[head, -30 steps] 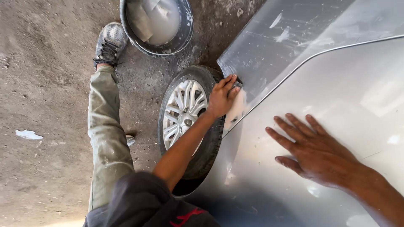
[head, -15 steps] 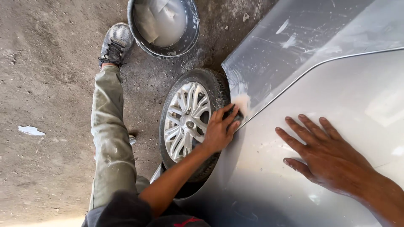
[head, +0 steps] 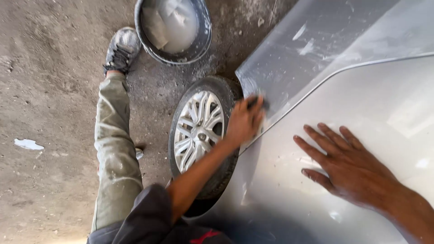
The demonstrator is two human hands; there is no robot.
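My left hand (head: 243, 122) is closed on a small dark pad (head: 257, 102) and presses it against the lower edge of a silver car fender (head: 316, 54), just above the wheel (head: 199, 131). The hand is blurred with motion. My right hand (head: 348, 167) lies flat, fingers spread, on the silver body panel (head: 375, 104) below the seam, holding nothing. The fender shows pale dull patches and streaks.
A round dark basin (head: 174, 27) with cloudy water and a rag stands on the dirt ground beyond the wheel. My leg in dusty olive trousers (head: 113, 149) stretches left of the tyre, with the shoe (head: 121, 47) beside the basin. A white scrap (head: 28, 143) lies at far left.
My left hand slid down along the fender edge by the tyre and has come back up with the pad. My right hand stayed flat on the panel.
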